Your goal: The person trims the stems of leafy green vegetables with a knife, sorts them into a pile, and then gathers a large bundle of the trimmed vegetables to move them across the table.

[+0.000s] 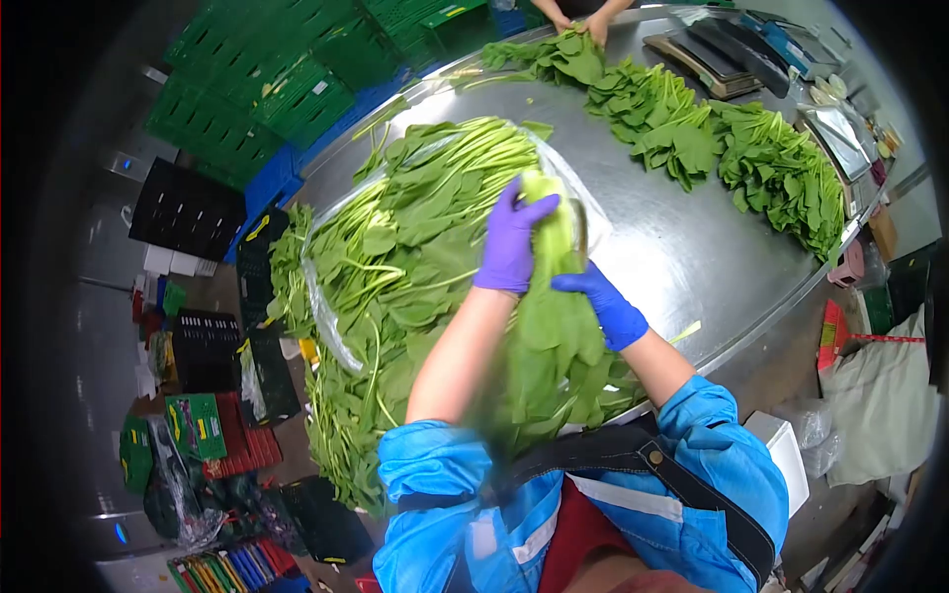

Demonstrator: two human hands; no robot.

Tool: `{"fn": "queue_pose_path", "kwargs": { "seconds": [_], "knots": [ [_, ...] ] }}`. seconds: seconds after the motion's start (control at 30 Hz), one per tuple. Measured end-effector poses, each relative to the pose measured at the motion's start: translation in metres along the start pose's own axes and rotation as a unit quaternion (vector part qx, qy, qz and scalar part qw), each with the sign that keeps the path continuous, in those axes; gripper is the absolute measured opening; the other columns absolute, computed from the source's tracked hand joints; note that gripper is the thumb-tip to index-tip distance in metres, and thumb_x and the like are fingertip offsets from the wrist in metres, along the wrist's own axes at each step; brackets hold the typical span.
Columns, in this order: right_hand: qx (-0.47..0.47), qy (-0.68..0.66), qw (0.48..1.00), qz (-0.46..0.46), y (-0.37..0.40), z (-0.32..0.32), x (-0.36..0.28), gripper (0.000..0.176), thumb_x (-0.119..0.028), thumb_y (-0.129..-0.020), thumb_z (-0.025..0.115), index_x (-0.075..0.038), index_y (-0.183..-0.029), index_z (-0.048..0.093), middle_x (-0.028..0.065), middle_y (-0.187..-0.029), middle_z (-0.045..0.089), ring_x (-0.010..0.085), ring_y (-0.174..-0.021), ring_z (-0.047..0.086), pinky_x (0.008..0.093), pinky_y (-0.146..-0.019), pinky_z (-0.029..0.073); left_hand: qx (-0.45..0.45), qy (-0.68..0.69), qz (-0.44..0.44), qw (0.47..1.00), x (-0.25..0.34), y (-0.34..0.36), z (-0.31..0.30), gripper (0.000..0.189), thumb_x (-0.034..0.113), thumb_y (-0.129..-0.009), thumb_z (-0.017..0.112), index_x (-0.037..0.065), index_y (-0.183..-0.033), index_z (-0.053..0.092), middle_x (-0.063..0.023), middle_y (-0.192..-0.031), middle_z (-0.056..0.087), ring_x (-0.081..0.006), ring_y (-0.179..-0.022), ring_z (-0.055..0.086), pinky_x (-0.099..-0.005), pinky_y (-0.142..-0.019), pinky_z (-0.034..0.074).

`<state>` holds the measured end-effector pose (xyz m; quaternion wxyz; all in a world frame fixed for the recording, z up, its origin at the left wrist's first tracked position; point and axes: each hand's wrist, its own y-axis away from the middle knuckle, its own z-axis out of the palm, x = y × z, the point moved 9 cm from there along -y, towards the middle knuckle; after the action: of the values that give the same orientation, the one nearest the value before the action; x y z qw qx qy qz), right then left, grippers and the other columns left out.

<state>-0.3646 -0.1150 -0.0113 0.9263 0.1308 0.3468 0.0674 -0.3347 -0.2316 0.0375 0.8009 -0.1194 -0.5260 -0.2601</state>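
My left hand [509, 242], in a purple glove, is closed around the stem end of a bunch of leafy greens [554, 321] held above the table's front side. The leaves hang down toward my apron. My right hand [608, 308], in a blue glove, is against the bunch's right side, thumb across the leaves. A narrow, dark, curved strip that looks like a knife blade [580, 229] rises from this hand beside the stems; motion blurs it, and its handle is hidden. Under and left of my hands, a big heap of loose greens [395, 247] lies on clear plastic sheeting [331, 321].
Bunched greens [677, 138] lie in a row along the far right of the steel table [652, 222]. Another person's hands [585, 25] touch greens at the far edge. Scales [704, 61] stand at the back right. Green crates [262, 84] are stacked at the left.
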Motion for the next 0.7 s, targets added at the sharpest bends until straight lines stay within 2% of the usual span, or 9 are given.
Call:
{"fn": "queue_pose_path", "kwargs": {
  "seconds": [0.07,0.2,0.33,0.43,0.5,0.57,0.6,0.67,0.7],
  "knots": [
    [0.073,-0.038,0.996,-0.022,0.001,-0.037,-0.029,0.048,-0.016,-0.078,0.063,-0.003,-0.122,0.048,0.0109,-0.105,0.061,0.0220,-0.092,0.062,0.0336,-0.082,0.051,-0.002,-0.114,-0.006,0.993,-0.007,-0.014,0.016,0.070,0.022,-0.074,0.072,-0.002,-0.133,0.041,-0.0188,-0.137,0.039,-0.0237,-0.129,0.034,-0.0339,-0.105,0.027],
    [0.143,0.020,0.981,-0.131,-0.040,-0.138,-0.141,0.044,-0.018,-0.078,0.065,0.000,-0.117,0.052,0.0121,-0.102,0.063,0.0235,-0.089,0.063,0.0335,-0.080,0.052,0.003,-0.156,0.011,0.988,-0.019,-0.011,0.012,0.062,0.021,-0.080,0.066,-0.002,-0.132,0.042,-0.0153,-0.138,0.041,-0.0231,-0.128,0.036,-0.0324,-0.105,0.028],
    [0.228,0.052,0.956,-0.175,-0.119,-0.263,-0.250,0.048,-0.017,-0.077,0.068,0.001,-0.119,0.051,0.0107,-0.105,0.062,0.0225,-0.089,0.063,0.0331,-0.077,0.052,0.017,-0.196,-0.075,0.978,-0.068,0.047,-0.022,0.050,0.015,-0.083,0.063,-0.001,-0.128,0.048,-0.0124,-0.126,0.054,-0.0194,-0.111,0.053,-0.0317,-0.096,0.040],
    [0.286,0.185,0.881,-0.328,-0.161,-0.327,-0.320,0.057,-0.025,-0.077,0.067,-0.001,-0.125,0.047,0.0137,-0.120,0.055,0.0248,-0.104,0.056,0.0355,-0.087,0.047,0.061,-0.185,-0.112,0.974,-0.131,0.115,-0.052,0.040,0.009,-0.082,0.064,0.002,-0.120,0.057,-0.0106,-0.119,0.059,-0.0171,-0.102,0.058,-0.0291,-0.090,0.045],
    [0.367,0.351,0.804,-0.308,-0.189,-0.383,-0.351,0.064,-0.038,-0.078,0.062,-0.002,-0.129,0.046,0.0175,-0.125,0.050,0.0281,-0.112,0.051,0.0370,-0.092,0.042,0.090,-0.215,-0.122,0.965,-0.140,0.154,-0.052,0.036,0.009,-0.082,0.064,0.002,-0.117,0.059,-0.0106,-0.117,0.060,-0.0177,-0.103,0.058,-0.0303,-0.090,0.045],
    [0.439,0.557,0.669,-0.224,-0.210,-0.432,-0.369,0.072,-0.051,-0.079,0.056,-0.004,-0.132,0.044,0.0214,-0.131,0.046,0.0314,-0.121,0.045,0.0385,-0.098,0.037,0.125,-0.296,-0.149,0.935,-0.148,0.198,-0.059,0.028,0.010,-0.081,0.065,0.004,-0.108,0.064,-0.0103,-0.111,0.064,-0.0186,-0.102,0.059,-0.0311,-0.089,0.046],
    [0.449,0.621,0.613,-0.194,-0.215,-0.436,-0.370,0.076,-0.058,-0.080,0.054,-0.004,-0.134,0.043,0.0233,-0.134,0.043,0.0330,-0.125,0.043,0.0393,-0.100,0.035,0.151,-0.293,-0.158,0.931,-0.147,0.212,-0.064,0.028,0.010,-0.081,0.065,0.004,-0.108,0.064,-0.0103,-0.111,0.064,-0.0186,-0.102,0.059,-0.0311,-0.089,0.046],
    [0.422,0.697,0.546,-0.195,-0.192,-0.351,-0.357,0.075,-0.057,-0.078,0.057,-0.007,-0.133,0.045,0.0232,-0.126,0.051,0.0346,-0.117,0.050,0.0384,-0.095,0.039,0.172,-0.288,-0.150,0.930,-0.142,0.223,-0.072,0.029,0.012,-0.081,0.066,0.005,-0.109,0.064,-0.0091,-0.110,0.064,-0.0179,-0.102,0.060,-0.0295,-0.087,0.046],
    [0.356,0.673,0.580,-0.290,-0.186,-0.322,-0.340,0.068,-0.051,-0.080,0.059,-0.008,-0.131,0.048,0.0193,-0.123,0.055,0.0325,-0.111,0.055,0.0379,-0.092,0.042,0.167,-0.385,-0.106,0.901,-0.135,0.221,-0.080,0.027,0.010,-0.080,0.064,0.007,-0.107,0.064,-0.0100,-0.109,0.064,-0.0210,-0.099,0.061,-0.0313,-0.086,0.047]
  ]
}}
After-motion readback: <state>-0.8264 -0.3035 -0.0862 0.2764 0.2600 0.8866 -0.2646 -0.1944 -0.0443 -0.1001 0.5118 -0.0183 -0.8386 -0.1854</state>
